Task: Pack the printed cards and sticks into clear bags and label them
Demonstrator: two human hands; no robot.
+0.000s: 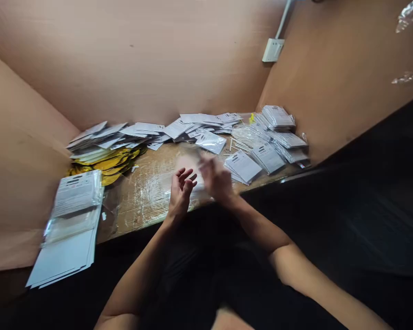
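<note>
My left hand (181, 193) hangs above the plastic-wrapped wooden table (139, 204), palm up with its fingers apart, holding nothing. Close to it, my right hand (215, 178) is blurred by motion, so its grip is hard to read. A pale, thin sheet or packet (189, 165) lies just beyond both hands. Behind them, loose white printed packets (209, 142) spread along the table, with bagged ones (242, 166) nearest my right hand. Gold foil sheets (103, 167) lie under a pile at the left.
A stack of white printed cards (72, 229) sits at the lower left, off the table's near edge. Thin white sticks (241, 145) lie among the packets. Tan walls (124, 59) enclose the table's back and sides, with a wall-mounted switch box (273, 49) at upper right. Dark material (347, 220) fills the right foreground.
</note>
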